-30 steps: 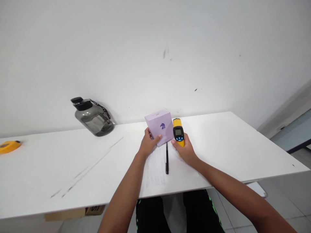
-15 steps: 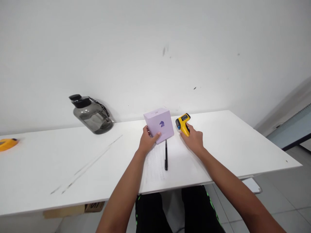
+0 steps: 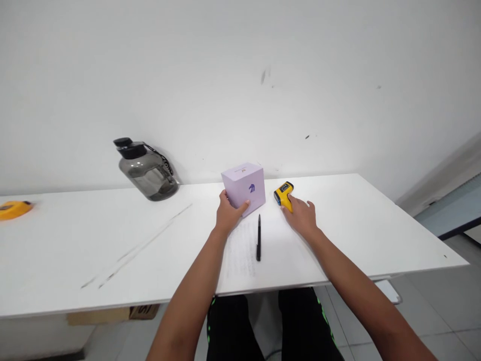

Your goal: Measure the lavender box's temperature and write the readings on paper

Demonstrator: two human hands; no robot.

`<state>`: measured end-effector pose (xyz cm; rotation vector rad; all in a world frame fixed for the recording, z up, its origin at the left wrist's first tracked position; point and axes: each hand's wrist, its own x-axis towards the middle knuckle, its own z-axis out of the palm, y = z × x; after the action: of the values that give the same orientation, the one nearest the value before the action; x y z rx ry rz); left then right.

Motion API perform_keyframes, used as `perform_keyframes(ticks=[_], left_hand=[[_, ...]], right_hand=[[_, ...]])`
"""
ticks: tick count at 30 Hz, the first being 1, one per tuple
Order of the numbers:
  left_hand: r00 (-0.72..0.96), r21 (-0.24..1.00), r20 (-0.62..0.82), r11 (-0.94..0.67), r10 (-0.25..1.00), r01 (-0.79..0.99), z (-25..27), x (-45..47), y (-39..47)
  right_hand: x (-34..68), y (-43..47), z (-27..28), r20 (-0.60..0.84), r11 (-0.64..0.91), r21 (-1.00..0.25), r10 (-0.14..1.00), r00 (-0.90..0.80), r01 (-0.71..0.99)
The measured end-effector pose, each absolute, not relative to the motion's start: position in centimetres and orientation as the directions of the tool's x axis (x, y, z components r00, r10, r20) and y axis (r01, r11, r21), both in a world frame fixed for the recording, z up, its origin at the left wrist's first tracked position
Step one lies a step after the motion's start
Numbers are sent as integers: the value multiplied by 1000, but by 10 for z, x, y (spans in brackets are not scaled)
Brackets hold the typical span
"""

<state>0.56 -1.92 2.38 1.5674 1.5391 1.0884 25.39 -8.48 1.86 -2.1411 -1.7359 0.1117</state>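
Left hand (image 3: pixel 227 214) is gripping the lilac box (image 3: pixel 242 188); right hand (image 3: pixel 302 216) is grasping the yellow thermometer gun (image 3: pixel 284 194). Between them, a pen (image 3: pixel 258 241) is lying, liable to roll if either hand bumps it.

Left hand (image 3: pixel 228 214): gripping, thumb pointing rightward
Right hand (image 3: pixel 301 216): gripping, fingers curling
Forearms (image 3: pixel 201 278): stretching forward, converging

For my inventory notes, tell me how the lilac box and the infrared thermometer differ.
The lilac box is pale purple; the infrared thermometer, yellow and black. The lilac box is bulkier and square-cornered; the infrared thermometer, smaller and gun-shaped. The left hand holds the lilac box, the right hand the infrared thermometer. Both are held.
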Motion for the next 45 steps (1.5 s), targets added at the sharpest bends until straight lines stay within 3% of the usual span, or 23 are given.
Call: perform_keyframes(ticks=[6,12,14,16,19,22,26,29,32,37,45], left_hand=[[-39,909,92,-68,995,411,22,5,-18],[-41,919,97,-74,994,386,19,6,-17],[-43,917,109,-84,993,389,17,6,-16],[-37,916,121,-97,992,389,15,6,-15],[-29,918,138,-117,990,378,13,6,-14],[-31,921,142,-120,989,372,12,6,-14],[-37,922,123,-100,992,375,12,6,-13],[-38,920,121,-98,992,379,12,6,-12],[-40,909,118,-92,992,406,13,6,-12],[-20,907,114,-96,993,411,14,6,-14],[-19,909,134,-115,991,401,14,6,-15]], right_hand=[[254,-83,17,161,-194,-298,955,250,935],[255,-81,9,354,-162,-232,905,238,959],[251,-82,8,458,-37,-185,881,119,982],[244,-86,6,515,202,-99,848,-124,974],[231,-91,-2,483,570,25,712,-509,821],[223,-95,-9,469,705,69,601,-647,706],[224,-97,-4,532,719,50,569,-627,694],[226,-100,4,544,707,-70,618,-567,703],[226,-106,10,464,658,-191,715,-524,729],[225,-110,14,307,623,-223,775,-553,749],[231,-99,14,260,554,-297,830,-493,778]])
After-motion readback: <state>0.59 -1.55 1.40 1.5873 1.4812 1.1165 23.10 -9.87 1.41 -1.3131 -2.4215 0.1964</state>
